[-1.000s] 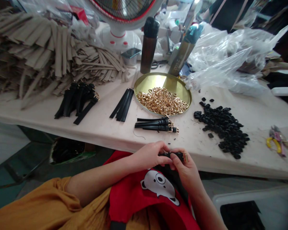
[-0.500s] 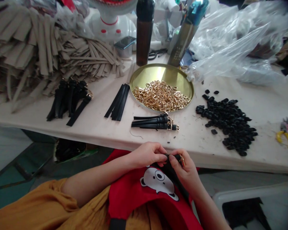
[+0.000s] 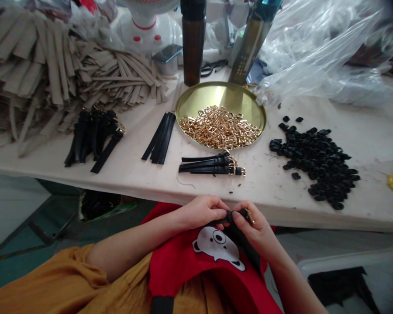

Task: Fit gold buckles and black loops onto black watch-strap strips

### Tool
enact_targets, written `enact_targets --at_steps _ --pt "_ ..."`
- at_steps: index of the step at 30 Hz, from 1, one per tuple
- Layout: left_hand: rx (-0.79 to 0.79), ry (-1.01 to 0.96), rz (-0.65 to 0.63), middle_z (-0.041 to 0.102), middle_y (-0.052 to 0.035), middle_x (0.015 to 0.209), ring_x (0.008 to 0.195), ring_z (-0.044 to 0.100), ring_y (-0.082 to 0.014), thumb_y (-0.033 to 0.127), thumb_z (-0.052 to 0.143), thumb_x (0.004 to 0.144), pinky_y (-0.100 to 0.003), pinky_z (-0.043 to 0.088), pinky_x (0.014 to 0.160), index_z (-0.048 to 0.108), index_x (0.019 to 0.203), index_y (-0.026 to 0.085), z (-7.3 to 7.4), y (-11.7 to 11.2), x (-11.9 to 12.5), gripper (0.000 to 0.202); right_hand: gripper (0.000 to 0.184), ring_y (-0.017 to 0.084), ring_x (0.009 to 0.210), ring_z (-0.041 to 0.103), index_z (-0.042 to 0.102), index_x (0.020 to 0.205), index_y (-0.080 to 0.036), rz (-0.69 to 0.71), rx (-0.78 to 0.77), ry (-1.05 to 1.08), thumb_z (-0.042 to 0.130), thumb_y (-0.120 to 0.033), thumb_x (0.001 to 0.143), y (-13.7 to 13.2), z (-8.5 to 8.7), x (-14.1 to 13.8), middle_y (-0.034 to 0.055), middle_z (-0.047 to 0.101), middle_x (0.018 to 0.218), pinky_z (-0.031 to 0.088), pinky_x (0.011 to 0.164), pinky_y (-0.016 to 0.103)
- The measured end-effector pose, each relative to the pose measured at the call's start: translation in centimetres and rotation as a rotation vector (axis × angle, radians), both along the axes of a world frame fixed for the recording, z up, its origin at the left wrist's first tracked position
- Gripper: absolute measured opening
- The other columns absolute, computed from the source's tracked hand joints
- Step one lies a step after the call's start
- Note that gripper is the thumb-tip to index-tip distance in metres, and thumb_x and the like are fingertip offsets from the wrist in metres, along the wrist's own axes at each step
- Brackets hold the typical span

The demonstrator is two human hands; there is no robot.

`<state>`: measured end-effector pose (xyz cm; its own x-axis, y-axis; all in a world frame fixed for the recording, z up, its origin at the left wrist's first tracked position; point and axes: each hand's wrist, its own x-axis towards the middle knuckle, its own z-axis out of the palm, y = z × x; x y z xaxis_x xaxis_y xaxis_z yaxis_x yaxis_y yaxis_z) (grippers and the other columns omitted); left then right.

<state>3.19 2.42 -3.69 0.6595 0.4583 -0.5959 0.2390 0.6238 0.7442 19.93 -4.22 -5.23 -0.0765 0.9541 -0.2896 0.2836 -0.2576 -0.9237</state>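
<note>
Between my two hands, just off the table's front edge, is a black strap (image 3: 229, 216) with a gold buckle (image 3: 249, 216) at its right end. My left hand (image 3: 207, 212) pinches the strap from the left, fingers closed. My right hand (image 3: 253, 224) grips the buckle end, thumb on the strap and the buckle showing by the forefinger. Part of the strap is hidden by my fingers. Several finished-looking black straps with gold buckles (image 3: 209, 165) lie on the table right above my hands. A gold round tray (image 3: 255, 102) behind them holds a heap of gold buckles (image 3: 219, 128).
Left of the tray lie plain black strips (image 3: 159, 138) and a bundle of buckled straps (image 3: 93, 135). Small black loops (image 3: 317, 161) are heaped on the right. Beige strips (image 3: 118, 78), a dark bottle (image 3: 194, 48) and clear plastic bags (image 3: 317, 65) fill the back.
My fingers have shifted slightly on the strap, and a little more of it and its buckle shows between them. The camera view has moved a little.
</note>
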Motion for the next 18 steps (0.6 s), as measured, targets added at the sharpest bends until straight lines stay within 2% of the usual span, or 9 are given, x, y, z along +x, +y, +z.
enact_targets --at_steps 2,4,8,10,14,18 --pt "0.004 -0.019 0.005 0.062 -0.0003 0.069 0.057 0.057 -0.0091 0.025 0.053 0.073 -0.024 0.046 0.060 0.057 0.087 0.011 -0.1 -0.2 0.3 0.020 0.017 0.011 0.057 0.048 0.046 0.082 -0.021 -0.018 -0.008 0.027 0.048 -0.038 0.083 -0.3 0.1 0.1 -0.0029 0.051 0.064 0.038 0.051 0.023" --pt "0.052 -0.018 -0.050 0.061 0.0000 0.068 0.055 0.055 -0.0086 0.029 0.050 0.076 -0.023 0.044 0.058 0.056 0.084 0.012 0.0 -0.2 0.4 0.020 0.018 0.010 0.053 0.044 0.046 0.082 -0.022 -0.083 0.000 0.047 0.049 -0.039 0.082 -0.6 0.0 -0.1 -0.0047 0.047 0.060 0.036 0.048 0.021" --pt "0.285 0.074 -0.262 0.054 0.0023 0.058 0.048 0.045 -0.0065 0.035 0.039 0.083 -0.019 0.037 0.049 0.052 0.069 0.013 1.1 0.1 -0.2 0.028 0.018 0.010 0.050 0.041 0.046 0.085 -0.022 -0.276 0.060 0.037 0.049 -0.039 0.083 -1.0 -0.4 -1.3 -0.0062 0.042 0.056 0.034 0.046 0.021" --pt "0.377 0.096 -0.309 0.050 0.0034 0.056 0.048 0.042 -0.0064 0.035 0.041 0.082 -0.018 0.033 0.047 0.051 0.067 0.014 1.6 0.2 -0.5 0.028 0.017 0.010 0.052 0.042 0.047 0.084 -0.022 -0.328 0.108 -0.007 0.049 -0.039 0.083 -1.0 -0.6 -1.9 -0.0052 0.044 0.059 0.035 0.048 0.022" --pt "0.392 0.115 -0.275 0.049 0.0035 0.055 0.048 0.043 -0.0070 0.038 0.045 0.079 -0.018 0.033 0.046 0.051 0.066 0.014 1.2 -0.2 -0.4 0.028 0.017 0.011 0.056 0.044 0.048 0.081 -0.021 -0.342 0.180 -0.103 0.049 -0.038 0.083 -1.0 -0.8 -2.4 -0.0032 0.046 0.064 0.036 0.051 0.023" --pt "0.414 0.135 -0.269 0.053 0.0024 0.056 0.049 0.046 -0.0080 0.037 0.046 0.078 -0.018 0.034 0.046 0.053 0.067 0.014 0.4 -0.7 -0.2 0.027 0.019 0.011 0.052 0.041 0.048 0.082 -0.021 -0.321 0.155 -0.080 0.045 -0.040 0.085 -1.4 -0.7 -2.1 -0.0042 0.044 0.059 0.034 0.048 0.023"
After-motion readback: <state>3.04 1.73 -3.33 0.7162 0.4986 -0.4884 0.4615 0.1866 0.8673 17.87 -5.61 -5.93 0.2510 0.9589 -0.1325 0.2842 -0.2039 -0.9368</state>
